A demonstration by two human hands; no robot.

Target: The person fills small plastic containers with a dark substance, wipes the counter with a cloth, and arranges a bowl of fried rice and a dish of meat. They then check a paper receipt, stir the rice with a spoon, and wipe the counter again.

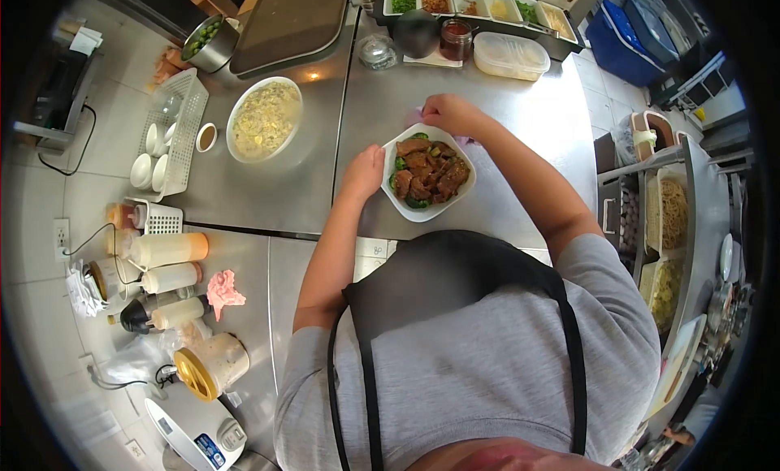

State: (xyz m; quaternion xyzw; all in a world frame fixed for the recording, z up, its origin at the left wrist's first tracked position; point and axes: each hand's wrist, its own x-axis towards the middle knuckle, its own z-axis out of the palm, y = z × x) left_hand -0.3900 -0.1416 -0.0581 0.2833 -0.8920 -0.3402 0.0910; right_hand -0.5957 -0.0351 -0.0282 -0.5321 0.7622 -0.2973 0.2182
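Note:
A white squarish bowl (429, 212) of browned meat pieces (431, 172) and broccoli (417, 201) stands on the steel counter in front of me. My left hand (362, 174) grips the bowl's left rim, its fingers curled at the edge. At the far side of the bowl, my right hand (452, 116) is closed on a light purple cloth (415, 116), which shows on both sides of the fingers. The cloth lies right by the bowl's far rim, partly hidden by the hand.
To the left sit a white oval dish (265, 120) of pale yellow food and a small sauce cup (207, 138). A jar of red sauce (456, 41) and a lidded plastic container (511, 56) stand at the back. Squeeze bottles (169, 249) and a pink cloth (224, 292) are at lower left.

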